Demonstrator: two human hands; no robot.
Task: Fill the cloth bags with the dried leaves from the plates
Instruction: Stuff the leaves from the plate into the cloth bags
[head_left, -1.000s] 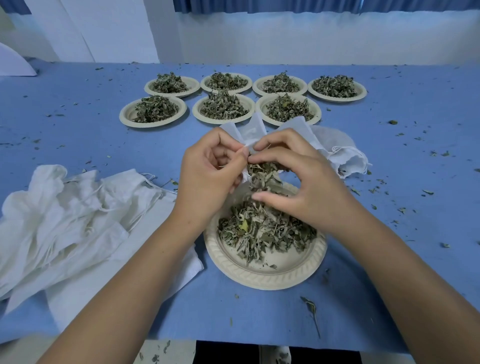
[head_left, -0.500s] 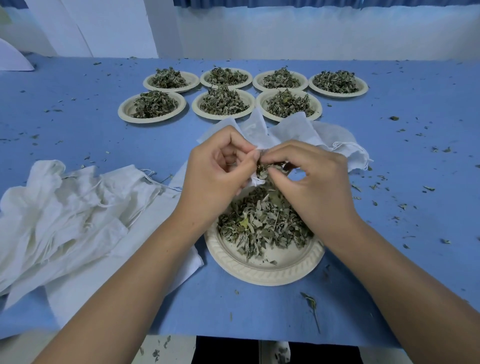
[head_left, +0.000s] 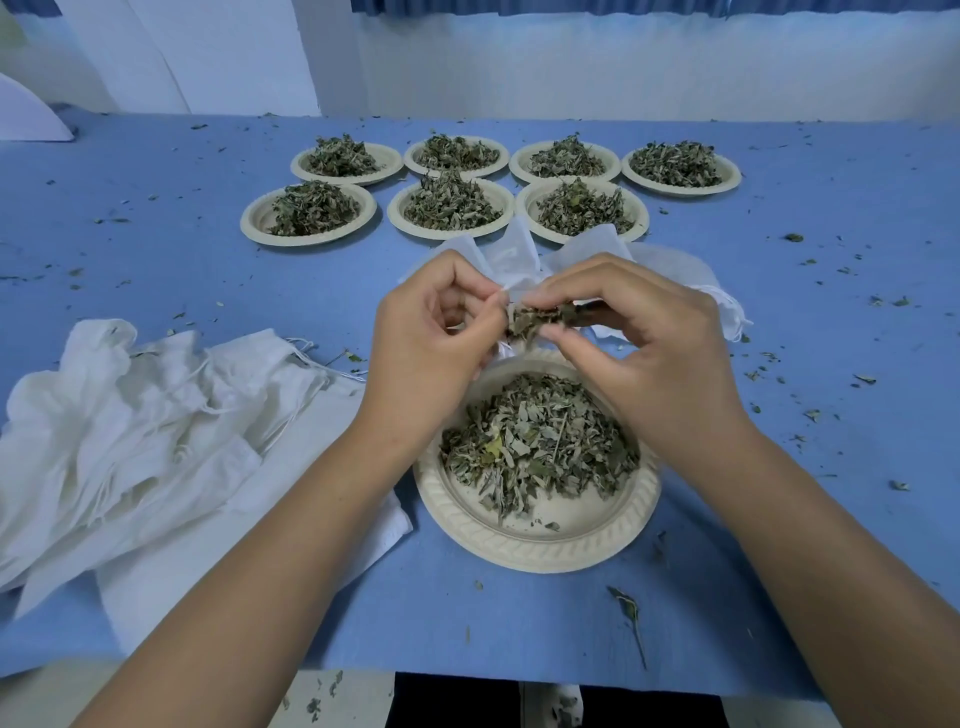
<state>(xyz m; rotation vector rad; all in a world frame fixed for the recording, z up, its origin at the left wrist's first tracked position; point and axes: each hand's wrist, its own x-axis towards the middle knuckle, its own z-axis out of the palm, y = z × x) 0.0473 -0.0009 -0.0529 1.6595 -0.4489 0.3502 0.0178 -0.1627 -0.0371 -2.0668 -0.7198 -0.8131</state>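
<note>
Blue-clothed counter (head_left: 779, 571) before a white wall (head_left: 571, 67), with a blue curtain (head_left: 623, 5) along the top edge. Leaf crumbs (head_left: 810, 415) lie strewn over the cloth, and one loose stem (head_left: 628, 613) lies near the front edge.

Seven far plates (head_left: 311, 240), round and cream with moulded rims, stand in two rows at the back, each heaped with grey-green dried leaf. The near plate (head_left: 535, 551), of the same ribbed-rim form, sits centre front and carries a flat, crinkled bed of dried leaves (head_left: 540, 441).

Above its far rim the left hand (head_left: 426, 353) is curled, thumb and fingertips pinching the edge of a thin white cloth bag (head_left: 514, 260), whose body lies rumpled on the counter behind both hands. The right hand (head_left: 654, 353) faces it, its grip pinched on a tuft of leaves (head_left: 535, 318) held at the bag's edge, just beside the left fingertips.

A heap of spare bags (head_left: 156, 415), white, creased and trailing drawstrings, lies at the left, touching the left forearm.
</note>
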